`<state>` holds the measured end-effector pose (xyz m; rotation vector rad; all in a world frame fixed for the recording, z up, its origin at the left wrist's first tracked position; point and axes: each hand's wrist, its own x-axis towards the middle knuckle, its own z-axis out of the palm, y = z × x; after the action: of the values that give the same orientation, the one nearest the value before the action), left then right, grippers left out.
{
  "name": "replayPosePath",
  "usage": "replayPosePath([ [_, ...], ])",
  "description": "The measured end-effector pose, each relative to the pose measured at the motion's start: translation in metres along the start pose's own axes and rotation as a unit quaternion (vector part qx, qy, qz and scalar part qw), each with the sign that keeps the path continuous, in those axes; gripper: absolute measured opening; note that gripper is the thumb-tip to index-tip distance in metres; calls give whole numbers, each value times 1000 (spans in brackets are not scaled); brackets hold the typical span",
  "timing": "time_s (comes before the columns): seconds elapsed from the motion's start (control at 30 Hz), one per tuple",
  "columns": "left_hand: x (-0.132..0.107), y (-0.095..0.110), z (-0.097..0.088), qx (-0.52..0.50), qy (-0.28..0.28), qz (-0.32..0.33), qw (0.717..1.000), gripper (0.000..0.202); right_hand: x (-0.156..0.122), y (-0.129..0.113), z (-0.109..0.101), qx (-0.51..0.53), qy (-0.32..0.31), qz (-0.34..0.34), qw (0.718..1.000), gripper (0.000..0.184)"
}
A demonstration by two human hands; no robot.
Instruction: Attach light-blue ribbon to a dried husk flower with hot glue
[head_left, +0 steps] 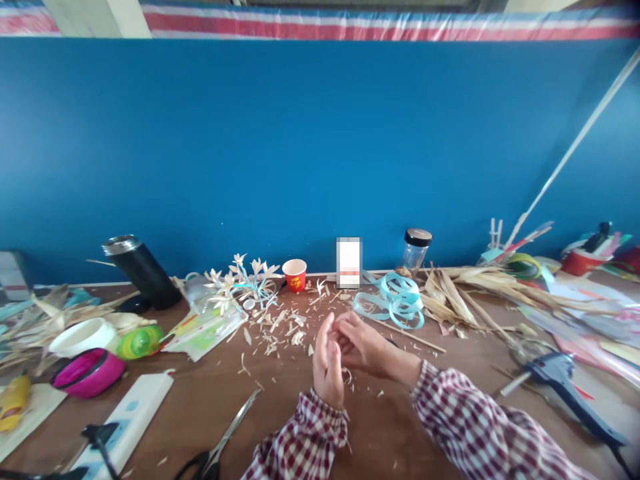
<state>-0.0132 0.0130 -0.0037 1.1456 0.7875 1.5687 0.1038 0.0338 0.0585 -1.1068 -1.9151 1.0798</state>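
Observation:
My left hand [327,363] and my right hand [363,343] meet just above the brown table [280,407], fingers pinched together around a small pale scrap I cannot make out. Both arms wear red-and-white checked sleeves. Pale husk shavings [283,327] lie scattered just beyond the hands. A bunch of cream husk flowers on light blue stems [245,280] lies further back to the left. Coils of light blue ribbon [395,300] sit behind my right hand.
Scissors [220,443] lie near the front edge. A glue gun [565,380] rests at the right beside dried corn husks [465,293]. A black flask [140,270], red paper cup [295,275], glass jar [415,250] and pink bowl [87,373] stand around.

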Motion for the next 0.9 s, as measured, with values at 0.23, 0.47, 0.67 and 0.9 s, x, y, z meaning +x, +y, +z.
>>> replayPosePath([
  [0.23, 1, 0, -1, -43, 36, -69, 996, 63, 13, 20, -66, -37, 114, 78, 990, 25],
  [0.47, 2, -2, 2, -93, 56, -76, 991, 68, 6, 14, -60, -37, 142, 61, 987, 30],
  [0.67, -1, 2, 6, 71, 83, 25, 994, 68, 7, -20, -14, 256, -47, 59, 964, 47],
  [0.9, 5, 9, 3, 115, 125, 5, 985, 89, 0, -43, -37, 111, -113, 59, 986, 53],
])
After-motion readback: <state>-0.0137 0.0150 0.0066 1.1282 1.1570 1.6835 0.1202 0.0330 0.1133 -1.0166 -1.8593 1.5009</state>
